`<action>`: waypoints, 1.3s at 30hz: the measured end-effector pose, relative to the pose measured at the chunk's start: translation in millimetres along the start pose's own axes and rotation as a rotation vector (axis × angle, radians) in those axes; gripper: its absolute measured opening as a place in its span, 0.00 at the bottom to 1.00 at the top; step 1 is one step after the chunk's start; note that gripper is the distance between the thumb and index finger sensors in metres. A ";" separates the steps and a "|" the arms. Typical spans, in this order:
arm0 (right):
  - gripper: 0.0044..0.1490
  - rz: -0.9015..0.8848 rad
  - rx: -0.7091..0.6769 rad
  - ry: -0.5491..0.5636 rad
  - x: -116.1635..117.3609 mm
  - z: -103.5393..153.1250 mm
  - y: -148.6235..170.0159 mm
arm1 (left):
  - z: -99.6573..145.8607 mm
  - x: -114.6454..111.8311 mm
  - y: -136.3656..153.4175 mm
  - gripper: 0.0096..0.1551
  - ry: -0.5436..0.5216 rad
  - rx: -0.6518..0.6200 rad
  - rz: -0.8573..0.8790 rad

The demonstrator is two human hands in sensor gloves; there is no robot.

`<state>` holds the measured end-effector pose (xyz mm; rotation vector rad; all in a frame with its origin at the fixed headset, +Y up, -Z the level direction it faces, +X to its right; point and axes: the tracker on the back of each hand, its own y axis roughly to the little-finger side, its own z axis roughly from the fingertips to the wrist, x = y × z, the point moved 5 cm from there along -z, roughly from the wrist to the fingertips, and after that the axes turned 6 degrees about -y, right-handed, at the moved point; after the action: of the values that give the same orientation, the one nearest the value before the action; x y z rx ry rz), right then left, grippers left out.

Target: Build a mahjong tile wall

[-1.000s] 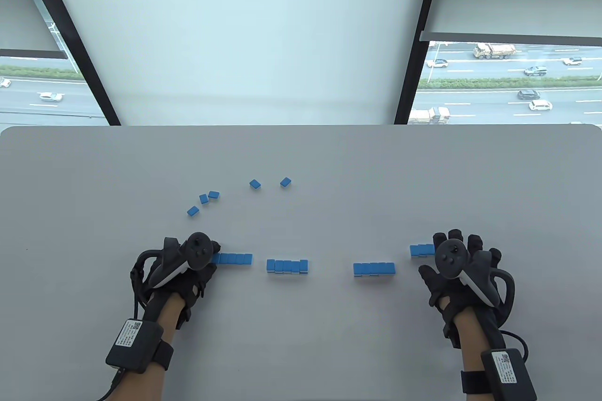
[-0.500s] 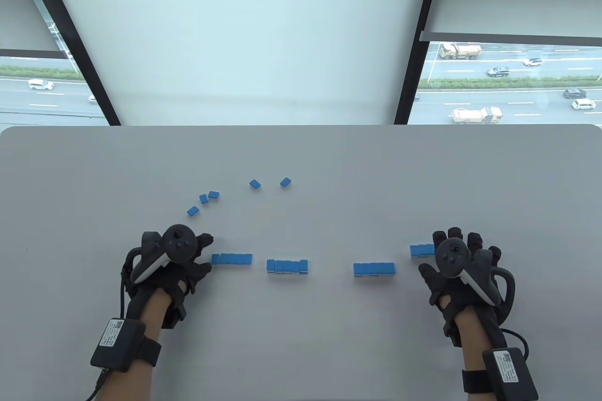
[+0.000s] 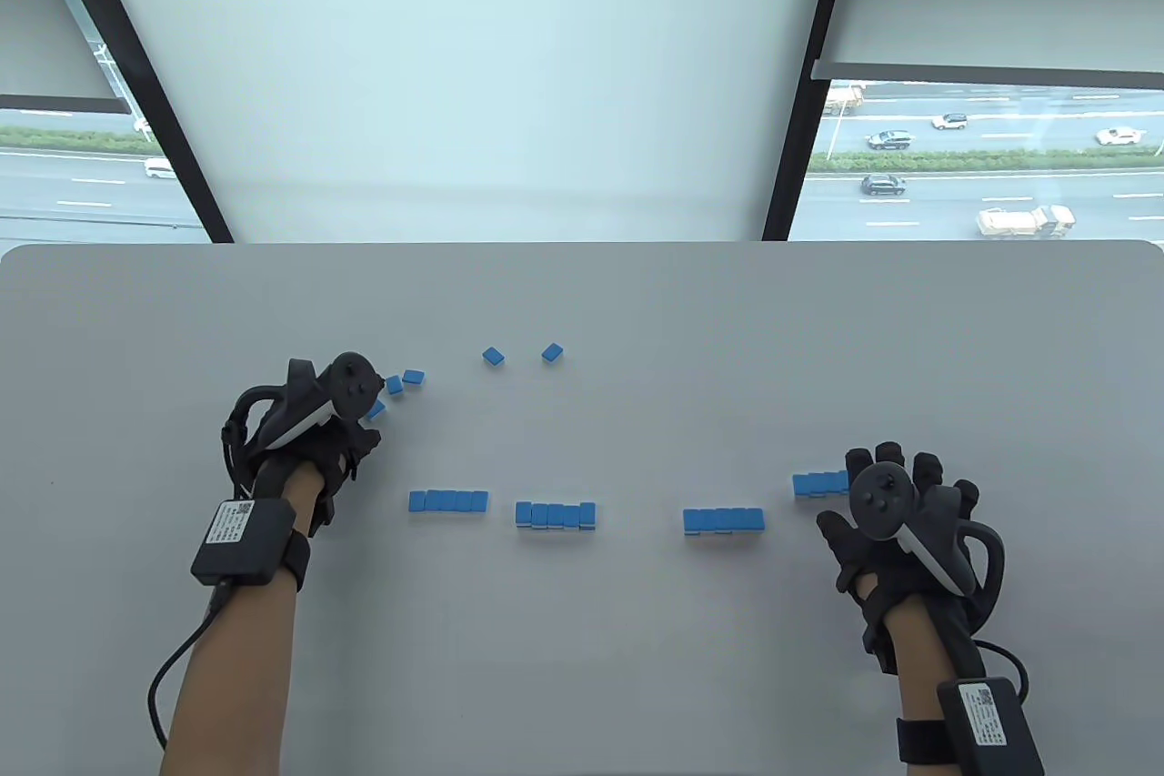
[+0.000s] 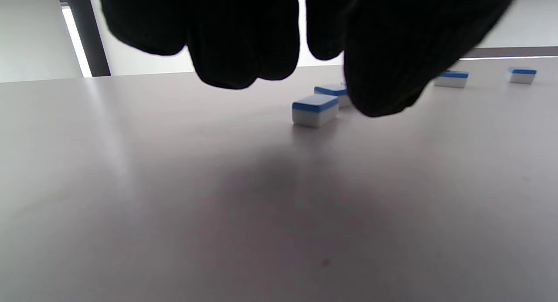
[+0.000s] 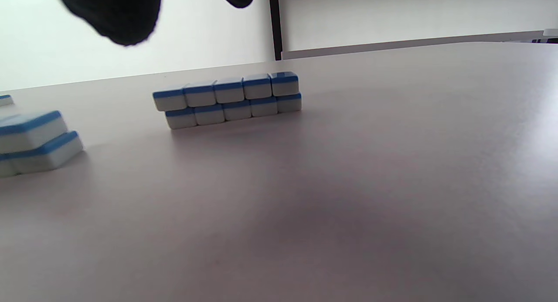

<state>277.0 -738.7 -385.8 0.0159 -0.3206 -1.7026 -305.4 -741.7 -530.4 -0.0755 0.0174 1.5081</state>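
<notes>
Left hand (image 3: 309,426) is hovering, fingers loose and empty, over the nearest loose tile (image 4: 314,110) beyond the single-layer row (image 3: 448,500), likely fetching; next, pinch it; right hand (image 3: 896,512) is resting spread, empty.

Small blue-backed, white-faced mahjong tiles, grouped in four short rows across the near half of the table: left row (image 3: 448,500) one tile high, next row (image 3: 556,515) and third row (image 3: 724,520) two layers high, far-right stack (image 3: 818,483) (image 5: 229,100) also doubled, upper layer shifted slightly left of the lower. Farther back, loose single tiles lying flat, blue side up: one tile (image 3: 375,409) (image 4: 314,110) at the left, a pair (image 3: 404,380) just beyond it, two more (image 3: 493,355) (image 3: 552,351) well apart toward the middle.
</notes>
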 end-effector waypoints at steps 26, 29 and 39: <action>0.51 -0.005 -0.005 -0.015 0.6 0.3 -0.8 | 14.9 -17.0 -5.4 0.33 0.086 0.071 -0.042; 0.51 -0.009 -0.016 -0.016 0.6 0.6 -3.2 | 29.4 -16.6 -0.5 0.34 0.097 0.112 -0.042; 0.51 -0.046 -0.037 -0.016 -1.1 0.7 -5.0 | 81.0 39.4 -36.7 0.35 -0.133 0.052 0.143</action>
<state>272.2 -736.9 -386.5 -0.0172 -0.3026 -1.7541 -269.2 -699.8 -450.5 0.0690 -0.0459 1.6524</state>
